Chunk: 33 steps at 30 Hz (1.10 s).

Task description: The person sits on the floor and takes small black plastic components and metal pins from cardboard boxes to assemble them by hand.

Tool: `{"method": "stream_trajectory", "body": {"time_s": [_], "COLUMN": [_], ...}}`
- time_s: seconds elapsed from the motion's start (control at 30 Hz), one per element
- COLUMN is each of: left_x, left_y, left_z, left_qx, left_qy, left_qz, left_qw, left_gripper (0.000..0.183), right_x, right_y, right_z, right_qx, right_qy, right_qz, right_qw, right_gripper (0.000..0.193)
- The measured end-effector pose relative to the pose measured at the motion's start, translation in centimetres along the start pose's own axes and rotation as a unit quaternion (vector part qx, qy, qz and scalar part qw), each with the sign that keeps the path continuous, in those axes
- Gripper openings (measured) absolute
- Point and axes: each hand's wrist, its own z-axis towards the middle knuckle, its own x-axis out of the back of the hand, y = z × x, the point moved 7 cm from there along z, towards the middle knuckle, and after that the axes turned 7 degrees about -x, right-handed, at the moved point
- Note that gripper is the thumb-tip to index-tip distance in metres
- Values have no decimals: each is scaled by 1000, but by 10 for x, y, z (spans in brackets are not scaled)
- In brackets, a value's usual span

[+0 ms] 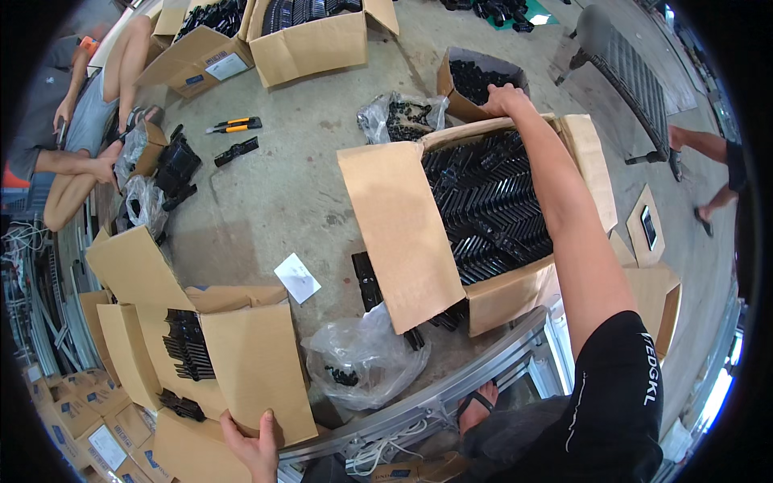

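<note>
My right hand (506, 100) reaches across a large open carton (515, 295) and grips the near rim of a small cardboard box (463, 103). Small black pieces (477, 80) fill that box. Tight rows of black plastic parts (488, 211) lie in the large carton under my right forearm. At the lower left, my left hand (253, 445) has thumb and fingers on the lower edge of a cardboard flap (256, 374). The flap belongs to another open carton (133, 354), which holds a short stack of black parts (188, 344); its other contents are partly hidden.
Clear plastic bags (366, 362) with small black pieces lie by the metal rail (451, 394). A white paper (298, 278) and cutter knives (234, 125) are on the floor. Another person (80, 129) sits at left; a dark bench (624, 76) and someone's legs (708, 165) are at right.
</note>
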Motion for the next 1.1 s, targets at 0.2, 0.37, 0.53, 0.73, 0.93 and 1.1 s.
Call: {"method": "stream_trajectory", "body": {"time_s": [0.2,0.37,0.53,0.73,0.93,1.1], "left_x": [-2,3,-2,-2,-3,-2], "left_y": [-2,4,5,6,5,0], "left_z": [-1,-1,1,-1,0,0], "left_qx": [-4,5,7,8,5,2], "left_qy": [6,15,-8,-4,-3,6], "left_qz": [-6,6,-3,-7,9,21], "left_qw": [1000,1000,1000,1000,1000,1000], "left_gripper": [50,48,47,45,49,53], "right_x": [-5,6,-8,-5,-11,-6], "right_y": [-6,-27,-7,-8,-12,-12], "right_z": [7,-20,19,12,24,1], "right_qx": [40,88,45,30,5,-44], "right_qy": [12,89,65,35,-1,7], "right_qz": [-25,-122,-10,3,47,73], "right_qw": [999,985,997,999,999,996], "right_gripper": [68,61,86,75,79,80]}}
